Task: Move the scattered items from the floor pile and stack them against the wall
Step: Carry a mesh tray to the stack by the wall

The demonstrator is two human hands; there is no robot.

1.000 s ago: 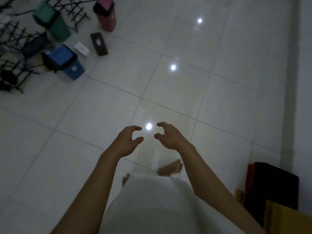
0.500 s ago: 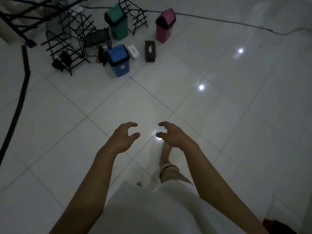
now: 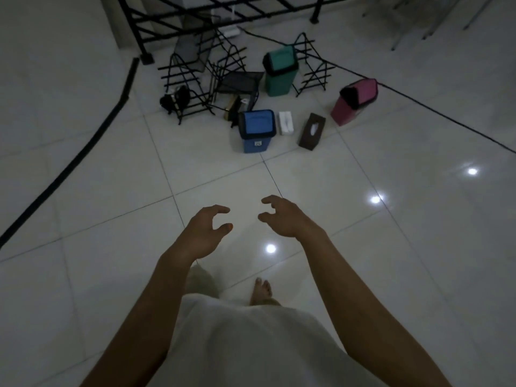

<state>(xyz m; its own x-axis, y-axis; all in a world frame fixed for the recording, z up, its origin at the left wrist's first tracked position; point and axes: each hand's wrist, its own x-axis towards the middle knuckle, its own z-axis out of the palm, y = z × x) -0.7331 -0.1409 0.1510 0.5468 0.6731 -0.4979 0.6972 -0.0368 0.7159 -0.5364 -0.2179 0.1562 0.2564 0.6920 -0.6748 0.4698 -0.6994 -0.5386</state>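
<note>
A pile of items lies on the white tile floor ahead of me. A blue bin (image 3: pixel 256 131) stands nearest, with a white box (image 3: pixel 286 123) and a dark brown tissue box (image 3: pixel 312 131) to its right. Behind them are a green bin (image 3: pixel 280 71), a tilted pink bin (image 3: pixel 354 101), a black mesh tray (image 3: pixel 240 82) and several black wire racks (image 3: pixel 184 79). My left hand (image 3: pixel 205 229) and my right hand (image 3: pixel 284 216) hang in front of me, fingers loosely curled, holding nothing, well short of the pile.
A black metal railing (image 3: pixel 223 12) runs across the back behind the pile. One black cable (image 3: pixel 69 169) crosses the floor on the left, another (image 3: pixel 435 113) on the right. Chair legs (image 3: pixel 413 23) show at the far right. My bare foot (image 3: pixel 261 291) is below my hands.
The view has swung left and forward, so the pile now sits centred and closer. The stacked items at lower right have left the view. Both hands keep the same loose pose.
</note>
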